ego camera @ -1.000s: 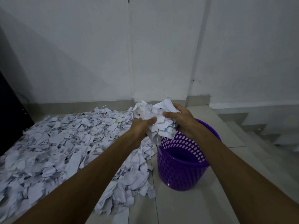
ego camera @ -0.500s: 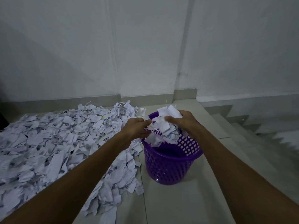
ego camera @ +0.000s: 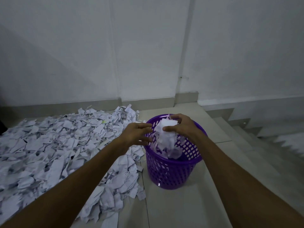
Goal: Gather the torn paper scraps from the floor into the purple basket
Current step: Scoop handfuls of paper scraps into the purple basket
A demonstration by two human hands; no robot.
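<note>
The purple perforated basket (ego camera: 171,173) stands upright on the tiled floor, right of a wide spread of torn white paper scraps (ego camera: 54,145). Both hands hover over the basket's mouth. My left hand (ego camera: 136,134) is at the basket's left rim with fingers spread and holding nothing. My right hand (ego camera: 181,125) is over the far rim with fingers parted above a blurred clump of scraps (ego camera: 166,137) that is dropping into the basket.
A white wall with a grey skirting (ego camera: 148,101) runs behind the pile. Stairs (ego camera: 256,129) descend on the right, close beside the basket. Bare tiles (ego camera: 181,209) lie in front of the basket.
Both hands carried the clump of scraps rightward over the basket and have spread apart; the scraps they held are now falling inside.
</note>
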